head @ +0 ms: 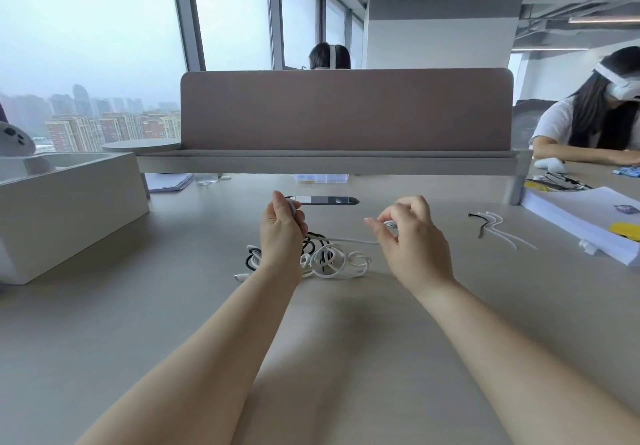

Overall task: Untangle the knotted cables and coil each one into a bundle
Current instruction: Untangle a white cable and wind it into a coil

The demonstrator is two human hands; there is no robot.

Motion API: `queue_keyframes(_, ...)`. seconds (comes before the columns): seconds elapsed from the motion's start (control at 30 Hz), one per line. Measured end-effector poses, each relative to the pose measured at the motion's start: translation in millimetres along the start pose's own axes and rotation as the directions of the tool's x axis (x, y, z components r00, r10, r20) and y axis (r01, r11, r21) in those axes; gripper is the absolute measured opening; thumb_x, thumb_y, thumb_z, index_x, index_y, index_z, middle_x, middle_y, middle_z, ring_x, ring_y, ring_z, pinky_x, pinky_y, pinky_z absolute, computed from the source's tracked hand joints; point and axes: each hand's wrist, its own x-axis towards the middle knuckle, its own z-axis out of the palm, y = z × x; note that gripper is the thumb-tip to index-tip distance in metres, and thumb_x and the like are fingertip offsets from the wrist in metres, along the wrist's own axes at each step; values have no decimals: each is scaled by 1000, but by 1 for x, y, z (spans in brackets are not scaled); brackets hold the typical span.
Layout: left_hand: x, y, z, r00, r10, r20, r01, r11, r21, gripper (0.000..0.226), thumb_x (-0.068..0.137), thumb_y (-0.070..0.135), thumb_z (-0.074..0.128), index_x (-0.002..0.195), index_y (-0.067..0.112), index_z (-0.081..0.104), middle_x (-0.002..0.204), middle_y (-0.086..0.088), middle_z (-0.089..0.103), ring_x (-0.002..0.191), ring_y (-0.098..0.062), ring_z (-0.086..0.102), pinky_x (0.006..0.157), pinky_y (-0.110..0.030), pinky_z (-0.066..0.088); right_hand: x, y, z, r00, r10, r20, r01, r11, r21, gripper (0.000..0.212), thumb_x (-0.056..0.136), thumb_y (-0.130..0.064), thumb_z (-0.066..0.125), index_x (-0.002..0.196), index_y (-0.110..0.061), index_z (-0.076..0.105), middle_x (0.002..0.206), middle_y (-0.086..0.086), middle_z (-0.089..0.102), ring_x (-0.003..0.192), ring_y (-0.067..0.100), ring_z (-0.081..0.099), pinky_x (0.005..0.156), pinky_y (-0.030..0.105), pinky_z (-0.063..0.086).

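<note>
A person's two bare forearms reach forward over a pale grey-beige table [173, 306]. Between the hands, resting on the table, lies a loose tangle of thin white and black cables [332, 261], its loops crossing over one another.

The right hand [414, 240] is raised just above the table, to the right of the tangle. Its fingers [375, 228] pinch the end of a thin white cable [349, 239], which runs leftward in a nearly straight line back into the knot. The left hand [282, 233] is lifted over the left part of the tangle with its fingers curled in. It seems to grip a pale piece of the white cable near the thumb, though that piece is too small to be sure of. A dark strand of black cable [313, 242] rises from the pile towards this hand. A small white plug [240, 276] lies flat on the table at the tangle's left edge.

Well apart to the right lie a few loose black and white cable ties [498, 228], unused, near a stack of white paper [571, 216]. A brownish-pink fabric divider panel [346, 109] stands across the far side.

The task looks to be at an early stage. One white end is drawn out, but the white and black loops are still interlaced, and no cable has been separated or coiled. All of the bundling is left to do.
</note>
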Motion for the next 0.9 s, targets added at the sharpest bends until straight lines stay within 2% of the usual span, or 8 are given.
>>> queue_keyframes(0.1,-3,-1,4,999,-4,33,4,1000,17,39,104,39,30,74,17,42,61,2,41,48,-10,32,40,-13,30,1,2,-1,974,96,205,-35,959,-281,44,93,-57,38,101,-18,55,109,-2,56,85,29,60,64,30,40)
queue_keyframes(0.27,-4,1,1,999,18,35,-20,998,62,38,104,39,30,77,16,43,60,4,42,47,-10,32,40,-15,28,4,-5,-4,965,136,223,-38,919,-392,62,76,-80,37,95,-21,41,85,-7,62,79,25,64,64,28,41)
queue_keyframes(0.4,-2,0,0,999,1,35,-4,996,94,38,104,39,29,76,16,43,62,2,42,48,-12,31,39,-14,28,2,-8,-5,998,-56,15,58,971,-232,40,89,-53,53,100,-15,51,76,-3,61,73,29,64,56,28,36)
queue_keyframes(0.5,-2,-2,-1,999,-13,42,9,995,102,39,104,38,30,74,17,42,64,1,42,50,-13,31,39,-13,28,0,-4,1,991,-128,-45,127,992,-19,30,92,-25,59,115,-7,52,86,3,62,81,28,61,61,30,37)
queue_keyframes(0.57,-2,-1,-1,999,-22,39,19,996,92,39,104,38,30,74,17,42,63,2,42,49,-12,31,39,-13,28,-1,0,5,992,-107,-68,117,981,158,31,89,-16,63,116,-5,50,85,1,56,81,22,59,70,31,45)
queue_keyframes(0.67,-2,0,-2,999,-28,35,25,996,88,38,104,39,30,75,17,42,63,2,43,48,-10,32,39,-14,28,0,0,3,987,-22,-161,70,952,300,30,84,-11,70,104,-5,50,81,-11,53,74,0,57,69,9,42)
queue_keyframes(0.73,-1,0,-2,999,-22,36,19,996,87,38,104,38,30,75,17,42,62,2,43,48,-11,32,39,-14,28,3,0,2,977,17,-213,53,947,315,29,81,-14,74,96,-6,50,80,-18,54,70,-7,57,65,5,41)
queue_keyframes(0.9,-2,-2,-1,999,-12,52,6,994,113,39,104,38,30,75,16,43,62,2,42,47,-11,33,40,-14,29,6,9,2,966,117,-230,-39,948,316,28,80,-30,75,80,-15,52,73,-4,67,68,20,67,64,36,52)
